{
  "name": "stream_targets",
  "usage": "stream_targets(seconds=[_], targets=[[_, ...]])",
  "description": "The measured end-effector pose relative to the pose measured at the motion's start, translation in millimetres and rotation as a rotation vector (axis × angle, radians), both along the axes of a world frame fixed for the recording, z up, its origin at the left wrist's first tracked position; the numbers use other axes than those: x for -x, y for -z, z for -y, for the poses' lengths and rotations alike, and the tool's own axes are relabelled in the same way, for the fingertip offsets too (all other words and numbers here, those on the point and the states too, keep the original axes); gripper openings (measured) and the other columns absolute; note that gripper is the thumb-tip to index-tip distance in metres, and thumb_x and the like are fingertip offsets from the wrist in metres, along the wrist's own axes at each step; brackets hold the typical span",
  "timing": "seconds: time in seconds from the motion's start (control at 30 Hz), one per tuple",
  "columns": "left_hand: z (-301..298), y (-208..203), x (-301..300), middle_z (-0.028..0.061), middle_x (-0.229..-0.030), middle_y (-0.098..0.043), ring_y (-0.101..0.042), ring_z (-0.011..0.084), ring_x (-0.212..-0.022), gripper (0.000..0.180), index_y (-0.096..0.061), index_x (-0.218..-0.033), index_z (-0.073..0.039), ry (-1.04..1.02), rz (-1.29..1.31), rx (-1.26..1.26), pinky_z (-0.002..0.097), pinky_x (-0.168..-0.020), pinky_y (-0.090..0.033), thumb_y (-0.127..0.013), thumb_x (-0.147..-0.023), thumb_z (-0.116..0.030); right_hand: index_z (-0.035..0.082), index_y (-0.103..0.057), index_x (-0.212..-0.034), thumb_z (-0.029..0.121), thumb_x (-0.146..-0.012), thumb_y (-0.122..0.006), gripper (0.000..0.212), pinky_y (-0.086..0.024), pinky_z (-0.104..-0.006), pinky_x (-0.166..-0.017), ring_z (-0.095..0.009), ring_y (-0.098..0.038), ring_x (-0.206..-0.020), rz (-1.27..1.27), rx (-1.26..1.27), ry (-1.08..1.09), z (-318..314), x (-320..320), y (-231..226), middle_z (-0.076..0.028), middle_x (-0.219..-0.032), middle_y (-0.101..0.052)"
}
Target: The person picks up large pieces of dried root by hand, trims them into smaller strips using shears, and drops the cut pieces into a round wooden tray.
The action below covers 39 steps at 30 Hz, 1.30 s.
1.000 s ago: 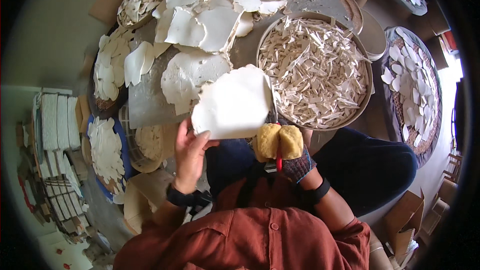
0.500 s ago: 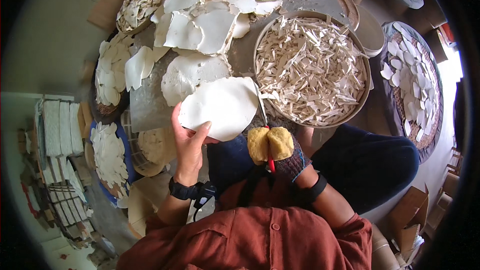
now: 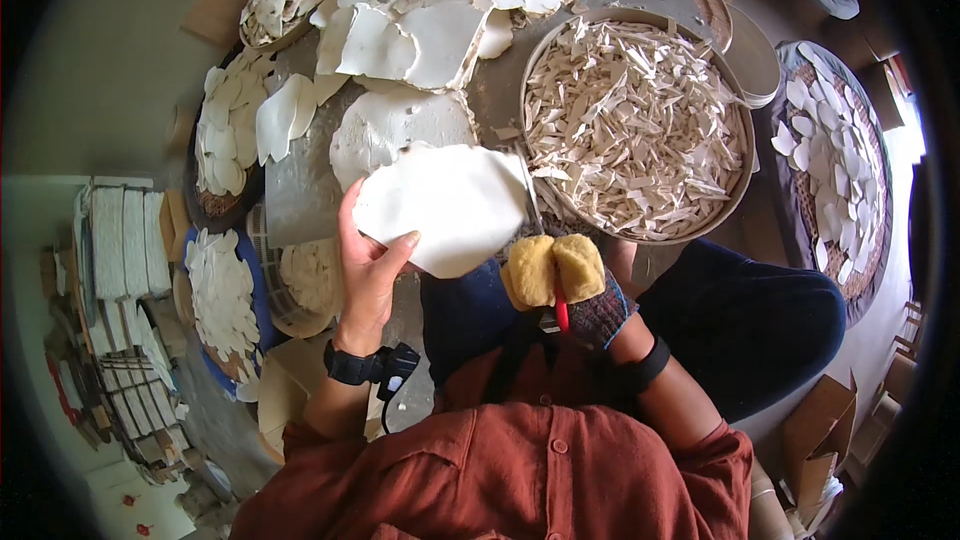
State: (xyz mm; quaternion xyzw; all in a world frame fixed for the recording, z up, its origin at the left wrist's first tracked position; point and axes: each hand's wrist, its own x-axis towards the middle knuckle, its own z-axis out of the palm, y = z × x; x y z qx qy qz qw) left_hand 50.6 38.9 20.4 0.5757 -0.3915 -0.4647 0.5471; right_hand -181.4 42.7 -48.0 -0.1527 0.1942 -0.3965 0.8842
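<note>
The left hand pinches a thin white sheet above the lap, beside the round tray of strips. The gloved right hand clenches a red-handled tool. The brittle sheet could crack unevenly.

Single head-worn fisheye, looking steeply down, close over lap and hands (edges bend toward rim).

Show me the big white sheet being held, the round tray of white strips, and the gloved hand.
white sheet (image 3: 450, 205), head view, middle of its flat face
round tray (image 3: 745, 155), head view, right rim
right hand (image 3: 565, 280), head view, yellow glove padding over the knuckles
</note>
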Motion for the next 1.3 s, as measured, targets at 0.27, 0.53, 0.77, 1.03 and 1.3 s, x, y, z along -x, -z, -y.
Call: stream_targets(seconds=[0.27,0.53,0.77,1.03,1.3], targets=[[14.0,25.6,-1.8,0.0128,-0.107,-0.057,-0.055,0.0151,-0.093,0.059,-0.024,-0.133,-0.003,-0.230,-0.035,0.130,0.0273,-0.084,-0.043,-0.053,-0.082,0.003,-0.005,-0.040,-0.121,0.024,-0.092,-0.043,0.042,-0.034,-0.0373,-0.100,-0.027,-0.045,-0.114,-0.738,1.100,-0.120,-16.2,-1.7,60.9,-0.018,-0.122,-0.046],[27.7,20.6,9.3,0.0142,-0.132,-0.035,-0.042,0.0195,-0.115,0.060,-0.022,-0.134,-0.001,-0.149,-0.052,0.111,0.0310,-0.095,-0.037,-0.053,-0.083,0.002,-0.006,-0.047,-0.113,0.017,-0.091,-0.046,0.033,-0.041,-0.0360,-0.093,-0.025,-0.052,-0.106,-0.607,0.438,-0.208,-22.1,-12.7,23.9,-0.018,-0.114,-0.052],[26.0,29.3,6.1,0.0136,-0.129,-0.039,-0.044,0.0192,-0.113,0.060,-0.026,-0.133,0.000,-0.040,-0.070,0.071,0.0312,-0.095,-0.037,-0.054,-0.080,0.003,-0.005,-0.047,-0.114,0.013,-0.091,-0.045,0.029,-0.042,-0.0341,-0.092,-0.020,-0.053,-0.105,-0.800,0.537,-0.263,-10.7,-11.4,8.5,-0.015,-0.114,-0.054],[32.4,19.3,7.2,0.0134,-0.128,-0.040,-0.044,0.0182,-0.113,0.060,-0.026,-0.133,0.001,0.015,-0.031,0.084,0.0308,-0.095,-0.037,-0.055,-0.081,-0.001,-0.002,-0.046,-0.116,0.014,-0.092,-0.044,0.030,-0.040,-0.0328,-0.095,-0.021,-0.051,-0.108,-0.681,0.421,-0.224,-18.8,-9.4,22.6,-0.015,-0.117,-0.052],[32.8,20.1,8.5,0.0117,-0.126,-0.043,-0.046,0.0162,-0.110,0.059,-0.029,-0.132,0.001,0.095,-0.042,-0.022,0.0290,-0.093,-0.039,-0.057,-0.080,-0.001,-0.001,-0.045,-0.119,0.016,-0.092,-0.043,0.031,-0.038,-0.0328,-0.096,-0.019,-0.051,-0.108,-0.808,0.526,-0.346,-9.8,-3.0,6.0,-0.014,-0.119,-0.051]])
